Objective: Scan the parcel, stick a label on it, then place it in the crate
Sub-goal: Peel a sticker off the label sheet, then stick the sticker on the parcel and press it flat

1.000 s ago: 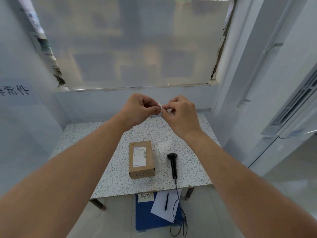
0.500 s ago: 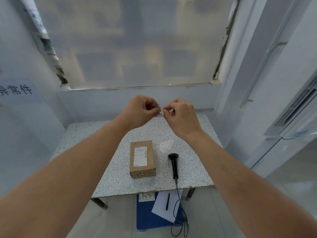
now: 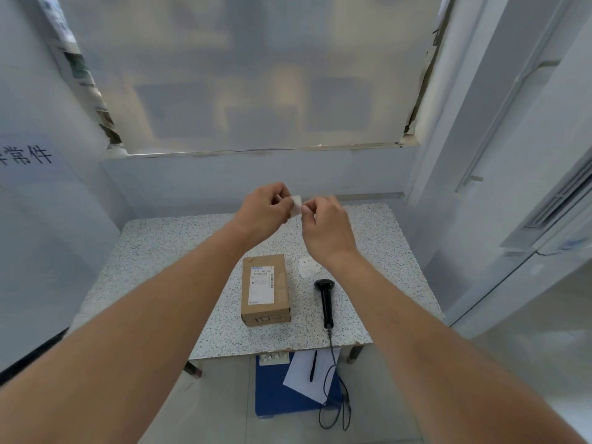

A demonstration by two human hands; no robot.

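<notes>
Left hand (image 3: 261, 208): raised above the far half of the surface, fingers (image 3: 282, 200) pinching the left edge of a small white label (image 3: 296, 205).
Right hand (image 3: 326, 224): at 3 o'clock of the left, fingers (image 3: 308, 209) pinching the same label's right edge.
Label: thin, pale, slightly curled paper, held in the air between both hands.
Parcel (image 3: 266, 288): brown cardboard box, oblong, lying flat mid-surface with a white printed slip on top.
Surface (image 3: 160, 251): speckled grey-white stone-look slab.
Label sheet (image 3: 309, 267): white, flat, at 2 o'clock of the parcel.
Barcode scanner (image 3: 326, 299): black, matte, lying at 3 o'clock of the parcel, its cable (image 3: 333, 379) hanging over the near edge.
Crate (image 3: 282, 395): blue, on the floor under the near edge, white paper (image 3: 304, 376) and a black pen (image 3: 313, 365) on it.
</notes>
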